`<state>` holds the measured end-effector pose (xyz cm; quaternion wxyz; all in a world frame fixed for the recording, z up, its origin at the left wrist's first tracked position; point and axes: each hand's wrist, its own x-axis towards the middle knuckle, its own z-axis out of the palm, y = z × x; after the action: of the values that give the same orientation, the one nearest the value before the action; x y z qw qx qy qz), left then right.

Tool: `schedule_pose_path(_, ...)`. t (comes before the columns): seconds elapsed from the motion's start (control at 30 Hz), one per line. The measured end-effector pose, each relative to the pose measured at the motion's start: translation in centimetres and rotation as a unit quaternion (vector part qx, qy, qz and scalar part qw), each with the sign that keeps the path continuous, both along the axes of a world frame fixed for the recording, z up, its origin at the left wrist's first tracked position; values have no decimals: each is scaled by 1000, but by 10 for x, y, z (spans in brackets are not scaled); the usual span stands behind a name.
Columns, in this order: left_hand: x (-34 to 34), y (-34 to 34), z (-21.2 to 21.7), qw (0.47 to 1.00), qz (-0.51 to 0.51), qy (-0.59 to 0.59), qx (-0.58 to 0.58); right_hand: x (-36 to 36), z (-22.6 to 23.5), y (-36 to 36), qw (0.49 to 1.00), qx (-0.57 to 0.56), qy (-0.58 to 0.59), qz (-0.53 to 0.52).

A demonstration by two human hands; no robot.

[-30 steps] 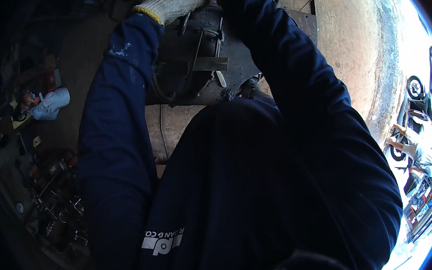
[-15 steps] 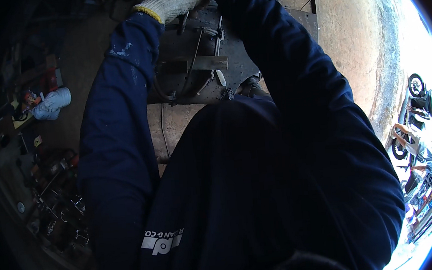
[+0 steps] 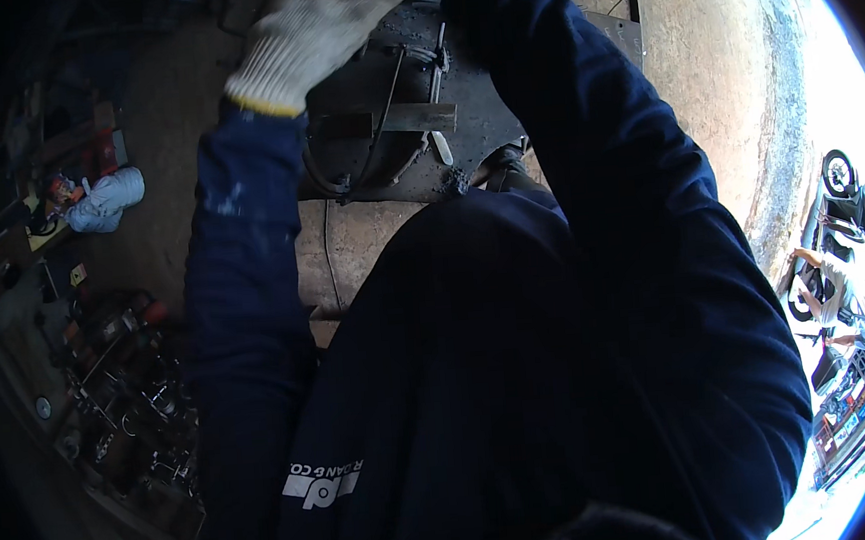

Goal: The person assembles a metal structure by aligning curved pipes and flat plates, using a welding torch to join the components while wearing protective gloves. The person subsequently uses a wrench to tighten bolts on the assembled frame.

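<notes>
My left hand (image 3: 321, 39), in a white knitted work glove with a yellow cuff, is over the far left part of a dark metal worktable (image 3: 343, 136). Its fingers look spread, slightly blurred, and the top edge of the picture cuts off some of them; nothing shows in its grip. My right sleeve (image 3: 580, 89) reaches up to the top edge, where the right hand is lost. Below the left hand on the tabletop are a flat metal bar (image 3: 420, 118), a thin rod (image 3: 389, 102) and a narrow pale strip (image 3: 442, 147).
A cable (image 3: 329, 257) hangs down on the near side of the table. Another person in a pale top (image 3: 109, 200) sits at the left, near cluttered machine parts (image 3: 142, 421). At the right, someone is beside a motorcycle (image 3: 835, 174) in bright light.
My left hand has moved left and nearer to me, away from the right forearm, showing more of the glove. The right arm has barely shifted. The things on the table stay put.
</notes>
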<state>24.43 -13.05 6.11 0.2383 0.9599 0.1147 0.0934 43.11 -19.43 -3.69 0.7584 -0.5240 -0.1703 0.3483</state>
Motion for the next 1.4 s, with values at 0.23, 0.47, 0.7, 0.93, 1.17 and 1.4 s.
schedule_pose_path(0.23,-107,-49,0,984,73,-74,142,-46,31,-106,996,-31,-21,-80)
schedule_pose_path(0.47,-107,-77,-27,966,226,65,106,-120,-7,-178,969,-142,-157,-131)
schedule_pose_path(0.7,-88,-79,-31,949,248,130,146,-125,2,-168,912,-189,-362,-38)
schedule_pose_path(0.93,-89,-82,-40,944,260,121,162,-124,-3,-159,912,-201,-355,30)
schedule_pose_path(1.17,-93,-82,-46,941,250,88,208,-112,-4,-155,912,-213,-340,78)
schedule_pose_path(1.4,-94,-77,-57,944,233,30,230,-111,-8,-151,912,-200,-353,63)
